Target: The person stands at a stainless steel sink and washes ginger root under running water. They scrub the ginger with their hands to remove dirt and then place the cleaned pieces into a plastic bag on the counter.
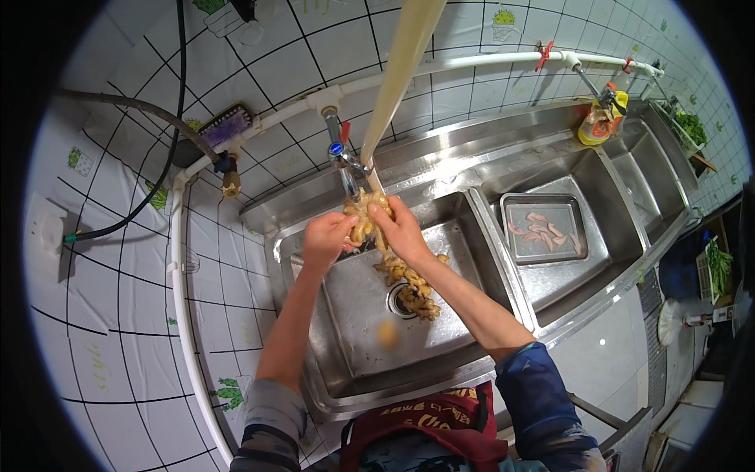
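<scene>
A knobbly piece of ginger root point(367, 213) is held between my two hands under a metal faucet point(340, 154), with water running over it. My left hand point(329, 237) grips its left side, and my right hand point(401, 229) grips its right side with the thumb on top. Below them, more ginger point(420, 300) lies beside the drain of the stainless steel sink basin point(354, 330). A blurred yellowish-brown thing point(387, 334) shows nearer the front of the basin; I cannot tell whether it is in the air. A pale hose point(394, 82) comes down beside the faucet.
A metal tray point(545, 257) with several pale pink meat pieces sits in the middle basin point(619, 259). A yellow bottle point(603, 121) stands on the back ledge. A purple-bristled brush point(227, 127) rests by the white wall pipe point(283, 112). A black cable point(177, 118) hangs at left.
</scene>
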A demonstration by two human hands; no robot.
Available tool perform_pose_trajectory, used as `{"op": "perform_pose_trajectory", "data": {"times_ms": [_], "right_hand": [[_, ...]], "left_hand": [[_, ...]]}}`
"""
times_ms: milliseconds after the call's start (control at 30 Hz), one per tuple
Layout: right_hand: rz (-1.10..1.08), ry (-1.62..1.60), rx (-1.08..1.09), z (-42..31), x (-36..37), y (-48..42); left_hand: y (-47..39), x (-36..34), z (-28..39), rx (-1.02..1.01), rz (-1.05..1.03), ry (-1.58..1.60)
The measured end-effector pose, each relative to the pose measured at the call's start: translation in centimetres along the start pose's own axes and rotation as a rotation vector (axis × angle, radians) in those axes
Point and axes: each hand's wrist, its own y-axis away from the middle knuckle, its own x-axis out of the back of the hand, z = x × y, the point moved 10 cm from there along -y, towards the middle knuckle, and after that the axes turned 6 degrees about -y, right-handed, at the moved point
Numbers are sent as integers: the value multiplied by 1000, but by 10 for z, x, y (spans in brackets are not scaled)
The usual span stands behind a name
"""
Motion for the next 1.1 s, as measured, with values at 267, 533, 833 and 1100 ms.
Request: {"op": "perform_pose_trajectory", "data": {"times_ms": [267, 533, 833, 1100], "right_hand": [[-84, -323, -293, 11, 3, 2], [-150, -496, -410, 25, -15, 10], [-146, -439, -405, 23, -14, 22], [-33, -85, -119, 26, -7, -6]], "left_hand": [[8, 11, 28, -383, 176, -178], [-1, 26, -10, 21, 39, 154], [8, 6, 47, -667, 345, -465], [-12, -16, -30, 415, -34, 327]]}}
